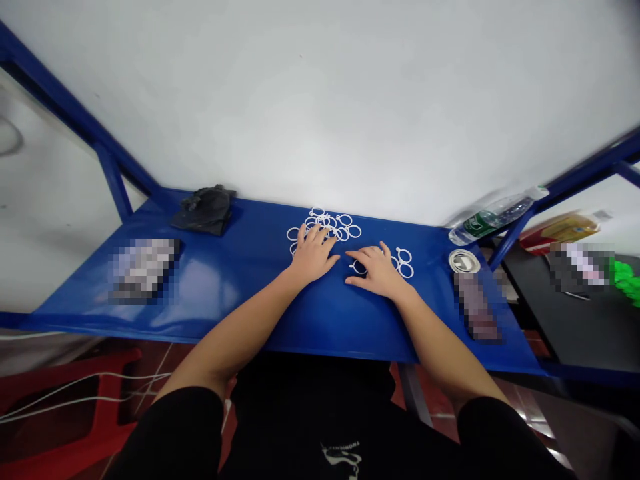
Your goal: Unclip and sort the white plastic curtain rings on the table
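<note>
- While the blue tabletop (240, 293) is carrying everything, a black cloth (205, 208) is lying at its back left and a water bottle (493, 219) with a round tin (464, 261) at its right, all well apart from the work.
- The left hand (313, 253) is resting palm down with its fingers spread, the tips touching the near edge of the pile of white rings (345, 227) at the back middle.
- The right hand (377, 270) is lying flat just beside it, fingers loosely spread and pointing left, not pinching anything that shows.
- A smaller group of rings (404, 263) is sitting just right of the right hand, apart from the pile.
- One single ring (356, 268) is peeking out at the right hand's fingertips, partly hidden by them.
- Judging from this, the rings are looking light and easy to tangle, so drawing one off the pile's edge with a fingertip is likely working better than digging in, and keeping the two groups apart is helping avoid mixing them.
</note>
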{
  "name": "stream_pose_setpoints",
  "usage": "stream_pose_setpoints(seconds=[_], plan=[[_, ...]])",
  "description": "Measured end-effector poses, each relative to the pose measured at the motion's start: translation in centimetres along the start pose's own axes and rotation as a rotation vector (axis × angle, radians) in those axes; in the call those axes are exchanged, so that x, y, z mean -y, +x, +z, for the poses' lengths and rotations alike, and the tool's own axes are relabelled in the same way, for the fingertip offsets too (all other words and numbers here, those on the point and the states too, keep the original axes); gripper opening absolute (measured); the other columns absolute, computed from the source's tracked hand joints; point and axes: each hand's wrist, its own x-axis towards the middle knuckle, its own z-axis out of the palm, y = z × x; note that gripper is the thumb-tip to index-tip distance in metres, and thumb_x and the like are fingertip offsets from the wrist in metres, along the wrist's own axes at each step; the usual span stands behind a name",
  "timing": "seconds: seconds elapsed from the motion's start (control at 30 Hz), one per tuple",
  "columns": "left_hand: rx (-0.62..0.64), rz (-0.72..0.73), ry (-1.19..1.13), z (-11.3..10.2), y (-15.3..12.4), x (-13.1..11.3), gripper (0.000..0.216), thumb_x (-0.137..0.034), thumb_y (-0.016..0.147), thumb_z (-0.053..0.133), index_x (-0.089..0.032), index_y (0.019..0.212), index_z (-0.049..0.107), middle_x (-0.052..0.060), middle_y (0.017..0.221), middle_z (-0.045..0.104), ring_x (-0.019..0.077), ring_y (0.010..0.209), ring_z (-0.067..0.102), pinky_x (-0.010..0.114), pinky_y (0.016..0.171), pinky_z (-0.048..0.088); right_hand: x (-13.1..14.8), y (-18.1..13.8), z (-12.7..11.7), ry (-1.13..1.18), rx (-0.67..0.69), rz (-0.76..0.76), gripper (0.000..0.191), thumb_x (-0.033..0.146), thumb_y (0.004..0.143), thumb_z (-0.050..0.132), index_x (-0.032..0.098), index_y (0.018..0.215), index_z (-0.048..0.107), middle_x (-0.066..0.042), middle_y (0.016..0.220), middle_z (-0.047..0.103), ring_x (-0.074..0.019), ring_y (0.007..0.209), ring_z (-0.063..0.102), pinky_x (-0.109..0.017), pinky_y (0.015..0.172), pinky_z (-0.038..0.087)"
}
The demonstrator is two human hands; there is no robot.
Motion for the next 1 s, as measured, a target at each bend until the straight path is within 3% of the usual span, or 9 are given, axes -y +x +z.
stream_pose_setpoints(seconds=[0.07, 0.17, 0.3, 0.47, 0.67, 0.77, 0.83, 0.93, 1.0], plan=[[0.009, 0.021, 0.007, 0.3, 0.3, -0.6, 0.044, -0.037, 0.097, 0.064, -0.022, 0.139, 0.067, 0.017, 0.151, 0.059, 0.0435, 0.15, 0.042, 0.073, 0.127, 0.015, 0.6, 0.2, 0.5, 0.01, 0.019, -0.028, 0.068, 0.067, 0.088, 0.072, 0.027, 0.141, 0.062, -0.013, 0.131, 0.069, -0.0382, 0.127, 0.06, -0.076, 0.123, 0.017], [0.045, 0.033, 0.032, 0.7, 0.5, -1.0, 0.05, -0.038, 0.098, 0.062, -0.02, 0.145, 0.062, 0.019, 0.155, 0.055, 0.0447, 0.153, 0.038, 0.073, 0.127, 0.017, 1.0, 0.5, 0.9, 0.025, 0.015, -0.035, 0.062, 0.065, 0.09, 0.071, 0.026, 0.138, 0.064, -0.014, 0.131, 0.07, -0.0371, 0.126, 0.061, -0.074, 0.123, 0.018], [0.053, 0.028, 0.037, 1.0, 0.4, -0.7, 0.058, -0.049, 0.096, 0.064, -0.019, 0.146, 0.061, 0.02, 0.158, 0.052, 0.047, 0.155, 0.034, 0.074, 0.127, 0.015, 0.9, 0.6, 0.5, 0.049, -0.006, -0.045, 0.046, 0.06, 0.094, 0.069, 0.028, 0.128, 0.069, -0.008, 0.114, 0.074, -0.0314, 0.113, 0.065, -0.067, 0.12, 0.026], [0.064, 0.047, 0.072, 1.1, 0.3, -0.7, 0.05, -0.045, 0.095, 0.066, -0.02, 0.138, 0.067, 0.017, 0.16, 0.051, 0.0457, 0.155, 0.034, 0.073, 0.128, 0.015, 0.7, 0.6, 0.2, 0.073, 0.014, -0.063, 0.036, 0.05, 0.097, 0.069, 0.027, 0.124, 0.071, -0.003, 0.094, 0.074, -0.0262, 0.098, 0.066, -0.06, 0.117, 0.028], [0.162, 0.118, 0.151, 0.5, 0.5, -1.1, 0.042, -0.043, 0.101, 0.056, -0.018, 0.133, 0.07, 0.012, 0.163, 0.048, 0.041, 0.157, 0.033, 0.069, 0.13, 0.015, 0.3, 0.7, 0.2, 0.076, 0.025, -0.034, 0.028, 0.041, 0.096, 0.071, 0.023, 0.117, 0.073, -0.003, 0.084, 0.073, -0.0227, 0.084, 0.064, -0.042, 0.091, 0.04], [0.179, 0.125, 0.156, 0.4, 0.5, -1.1, 0.042, -0.043, 0.103, 0.055, -0.019, 0.134, 0.069, 0.01, 0.16, 0.053, 0.04, 0.155, 0.035, 0.068, 0.131, 0.014, 0.3, 0.7, 0.3, 0.052, 0.005, -0.027, 0.031, 0.045, 0.098, 0.068, 0.022, 0.118, 0.073, -0.006, 0.093, 0.074, -0.0249, 0.089, 0.064, -0.042, 0.09, 0.042], [0.171, 0.146, 0.142, 0.5, 0.5, -1.1, 0.04, -0.042, 0.103, 0.055, -0.021, 0.134, 0.07, 0.009, 0.157, 0.056, 0.0389, 0.155, 0.036, 0.068, 0.131, 0.012, 0.3, 0.8, 0.5, 0.001, -0.038, -0.004, 0.034, 0.047, 0.098, 0.066, 0.022, 0.121, 0.073, -0.01, 0.108, 0.075, -0.0284, 0.102, 0.065, -0.047, 0.099, 0.043], [0.159, 0.191, 0.113, 0.7, 0.5, -1.1, 0.038, -0.037, 0.104, 0.055, -0.022, 0.136, 0.069, 0.008, 0.154, 0.059, 0.0363, 0.154, 0.039, 0.067, 0.132, 0.011, 0.3, 0.9, 0.9, -0.099, -0.075, 0.046, 0.045, 0.045, 0.098, 0.063, 0.024, 0.137, 0.066, -0.014, 0.141, 0.065, -0.0362, 0.133, 0.055, -0.062, 0.12, 0.029], [0.163, 0.221, 0.085, 0.8, 0.5, -1.0, 0.035, -0.033, 0.104, 0.055, -0.023, 0.134, 0.07, 0.007, 0.151, 0.062, 0.0342, 0.152, 0.043, 0.064, 0.132, 0.014, 0.3, 0.9, 1.2, -0.148, -0.044, 0.077, 0.055, 0.039, 0.1, 0.058, 0.024, 0.152, 0.054, -0.014, 0.157, 0.054, -0.0396, 0.149, 0.041, -0.07, 0.124, 0.018]])
